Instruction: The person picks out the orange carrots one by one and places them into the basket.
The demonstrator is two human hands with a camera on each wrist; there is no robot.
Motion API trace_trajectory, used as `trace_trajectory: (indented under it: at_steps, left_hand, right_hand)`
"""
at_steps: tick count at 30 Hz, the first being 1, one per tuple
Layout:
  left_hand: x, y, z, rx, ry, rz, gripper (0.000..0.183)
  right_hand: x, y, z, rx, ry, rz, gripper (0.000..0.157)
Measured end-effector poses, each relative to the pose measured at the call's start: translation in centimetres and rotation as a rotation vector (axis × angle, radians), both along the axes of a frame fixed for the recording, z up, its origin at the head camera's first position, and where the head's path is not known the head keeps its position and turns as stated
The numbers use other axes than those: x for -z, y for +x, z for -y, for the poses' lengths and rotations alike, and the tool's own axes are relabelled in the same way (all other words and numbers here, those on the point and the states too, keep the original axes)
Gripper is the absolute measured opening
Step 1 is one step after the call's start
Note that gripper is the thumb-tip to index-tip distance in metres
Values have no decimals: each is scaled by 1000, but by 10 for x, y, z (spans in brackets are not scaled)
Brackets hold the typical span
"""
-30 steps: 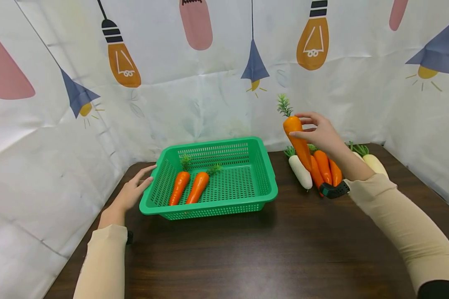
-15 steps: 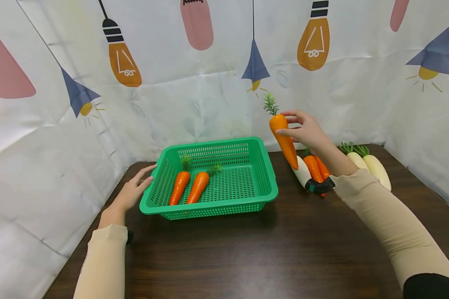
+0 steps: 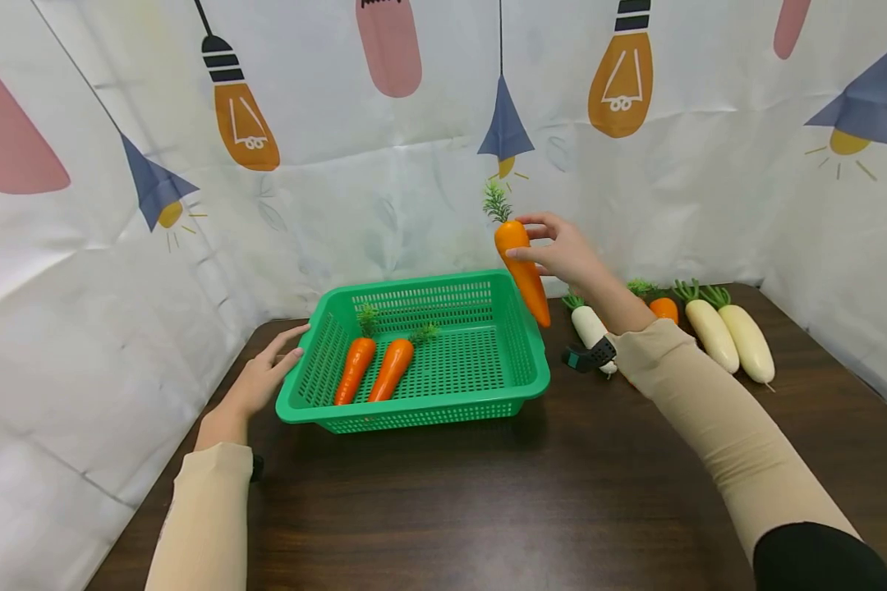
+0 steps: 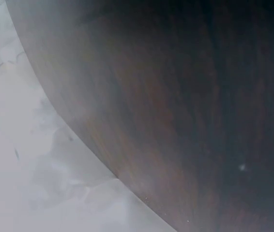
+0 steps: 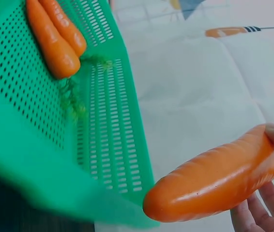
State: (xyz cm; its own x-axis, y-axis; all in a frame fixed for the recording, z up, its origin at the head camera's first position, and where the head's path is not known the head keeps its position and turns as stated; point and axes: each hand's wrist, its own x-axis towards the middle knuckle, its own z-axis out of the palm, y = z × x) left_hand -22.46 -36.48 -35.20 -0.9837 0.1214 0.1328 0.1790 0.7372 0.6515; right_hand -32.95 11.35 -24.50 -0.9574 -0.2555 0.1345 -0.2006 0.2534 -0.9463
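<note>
In the head view my right hand pinches an orange carrot between thumb and fingers, near its leafy top. The carrot hangs tilted in the air by the right rim of a green plastic basket, tip downward. Two other carrots, one on the left and one beside it, lie inside the basket's left half. My left hand rests at the basket's left rim, fingers extended. In the right wrist view the held carrot shows beside the basket wall.
Right of the basket, a white radish and more carrots lie on the dark wooden table, partly behind my right arm. Two pale radishes lie farther right. A patterned cloth hangs behind the table.
My right hand has carried the carrot leftward, from above the radish and carrots to the basket's right rim. The left hand and the basket stay where they were.
</note>
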Motion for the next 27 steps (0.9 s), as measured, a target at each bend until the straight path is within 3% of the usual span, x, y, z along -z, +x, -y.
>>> trace_trajectory:
  at_steps: [13,27]
  left_hand:
    - [0,0,-2,1,4,-3,59]
    - [-1,-1,-3,-1,6,2,59]
  right_hand:
    - [-1,-8,39,-50,-75,54,59]
    - [12,-8,67,-62,-188,127,59]
